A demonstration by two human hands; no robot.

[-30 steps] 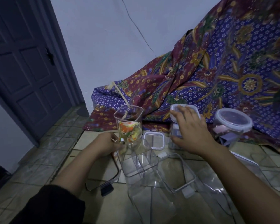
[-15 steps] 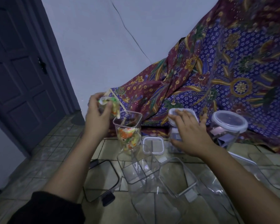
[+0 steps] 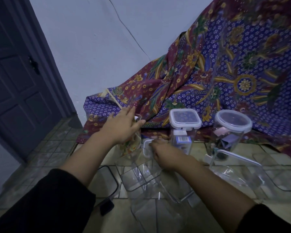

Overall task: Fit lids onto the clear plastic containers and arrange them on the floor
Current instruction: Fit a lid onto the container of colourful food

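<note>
1. My left hand (image 3: 123, 126) lies flat and spread on the tub (image 3: 133, 145) with colourful stuff in it, by the cloth (image 3: 225, 73). Nothing pinched.
2. My right hand (image 3: 165, 153) is curled at the small lid (image 3: 146, 147) on the floor (image 3: 49, 157); can't tell if the grip has closed.
3. The lid looks light, stiff and a bit slick, so I'd take its rim.

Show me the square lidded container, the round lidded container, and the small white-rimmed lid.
square lidded container (image 3: 185, 118), head view, lid top
round lidded container (image 3: 233, 121), head view, lid top
small white-rimmed lid (image 3: 146, 148), head view, left rim
</note>
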